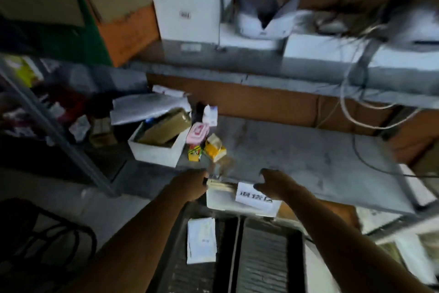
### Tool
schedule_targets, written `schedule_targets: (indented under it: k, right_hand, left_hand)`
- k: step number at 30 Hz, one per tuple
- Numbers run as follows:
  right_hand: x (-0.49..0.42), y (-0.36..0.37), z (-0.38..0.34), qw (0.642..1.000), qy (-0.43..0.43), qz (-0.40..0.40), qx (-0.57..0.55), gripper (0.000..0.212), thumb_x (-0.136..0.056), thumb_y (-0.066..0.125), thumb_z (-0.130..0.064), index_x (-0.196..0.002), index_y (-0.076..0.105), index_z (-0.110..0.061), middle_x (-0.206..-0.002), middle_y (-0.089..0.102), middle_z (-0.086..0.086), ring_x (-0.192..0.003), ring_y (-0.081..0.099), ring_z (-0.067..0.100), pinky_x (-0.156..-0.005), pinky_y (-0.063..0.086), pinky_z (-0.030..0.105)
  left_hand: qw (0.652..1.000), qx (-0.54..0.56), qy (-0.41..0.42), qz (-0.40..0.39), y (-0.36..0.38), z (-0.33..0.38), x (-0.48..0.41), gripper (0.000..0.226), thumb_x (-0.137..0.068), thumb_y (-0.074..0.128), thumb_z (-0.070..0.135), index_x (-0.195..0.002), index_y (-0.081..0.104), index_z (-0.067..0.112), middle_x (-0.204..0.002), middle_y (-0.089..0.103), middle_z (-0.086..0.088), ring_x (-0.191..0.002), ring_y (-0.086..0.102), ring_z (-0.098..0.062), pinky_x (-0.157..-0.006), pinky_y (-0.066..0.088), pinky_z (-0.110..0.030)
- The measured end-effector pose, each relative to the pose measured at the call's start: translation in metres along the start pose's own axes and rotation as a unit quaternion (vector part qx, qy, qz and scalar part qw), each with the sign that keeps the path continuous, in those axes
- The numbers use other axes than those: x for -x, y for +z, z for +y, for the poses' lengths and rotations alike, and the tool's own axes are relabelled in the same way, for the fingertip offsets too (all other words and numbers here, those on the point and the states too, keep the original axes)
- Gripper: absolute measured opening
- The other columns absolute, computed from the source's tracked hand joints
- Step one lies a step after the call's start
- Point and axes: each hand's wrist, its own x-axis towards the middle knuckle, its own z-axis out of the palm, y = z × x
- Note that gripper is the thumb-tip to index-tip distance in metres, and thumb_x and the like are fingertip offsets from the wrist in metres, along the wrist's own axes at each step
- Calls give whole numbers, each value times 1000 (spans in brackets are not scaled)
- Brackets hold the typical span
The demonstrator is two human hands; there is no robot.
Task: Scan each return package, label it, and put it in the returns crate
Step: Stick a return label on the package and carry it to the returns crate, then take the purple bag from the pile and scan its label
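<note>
A white crate (223, 200) with a paper sign (255, 196) on its front sits at the near edge of the grey table (308, 150). My left hand (192, 183) grips the crate's left end. My right hand (273, 184) curls over its right top edge, partly covering the sign. Several small packages lie farther back on the table: a pink one (197, 133), a yellow box (215, 147), a small yellow-green carton (194, 152) and a white bottle (210, 114). The picture is blurred and dark.
A white open box (154, 150) holding a brown parcel (164, 126) stands at the table's left. White boxes (187, 10) and cables (351, 93) fill the shelf above. A white envelope (202, 240) lies on a dark tray below. A metal rack (59, 131) is at left.
</note>
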Motion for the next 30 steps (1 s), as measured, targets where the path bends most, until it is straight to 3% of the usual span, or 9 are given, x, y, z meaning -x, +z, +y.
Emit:
schedule_targets:
  k: [4, 8, 12, 20, 25, 30]
  right_hand:
    - [70, -64, 27, 996, 39, 68, -43, 54, -91, 61, -44, -133, 51, -12, -136, 56, 16, -123, 54, 32, -100, 46, 37]
    - [154, -90, 69, 984, 103, 121, -75, 58, -92, 60, -46, -138, 47, -15, -139, 54, 13, -125, 52, 31, -100, 45, 37]
    - [251, -87, 126, 971, 163, 151, -89, 58, -94, 59, -43, -141, 46, -13, -141, 53, 11, -126, 51, 29, -96, 42, 33]
    - [477, -28, 248, 936, 268, 191, -128, 48, -93, 59, -42, -131, 52, -14, -127, 61, 9, -113, 58, 30, -89, 48, 35]
    - [627, 35, 321, 902, 341, 213, -153, 46, -92, 59, -42, -127, 56, -14, -128, 62, 9, -116, 58, 30, -93, 48, 35]
    - [751, 95, 384, 850, 424, 246, -191, 38, -91, 60, -40, -117, 61, -13, -123, 64, 12, -114, 58, 30, -91, 48, 35]
  left_hand:
    - [997, 8, 75, 29, -58, 61, 22, 39, -95, 55, 28, -132, 55, 17, -133, 57, -9, -121, 54, -27, -100, 43, -31]
    - [987, -22, 154, 30, -87, 128, 45, 27, -90, 59, 32, -116, 59, 23, -122, 64, -8, -104, 62, -26, -81, 45, -26]
    - [976, -34, 214, 31, -79, 215, 75, 39, -89, 61, 42, -126, 55, 30, -127, 61, -2, -107, 60, -22, -94, 49, -33]
    - [931, -96, 350, -28, 25, 401, 219, 42, -94, 55, 41, -134, 50, 29, -130, 58, -5, -111, 58, -24, -88, 48, -32]
    - [882, -140, 444, -81, 117, 513, 344, 39, -99, 48, 40, -135, 48, 26, -132, 57, -3, -110, 58, -23, -86, 49, -35]
    - [843, -138, 501, -136, 202, 606, 444, 42, -97, 51, 40, -137, 47, 26, -128, 59, -1, -108, 58, -20, -91, 50, -34]
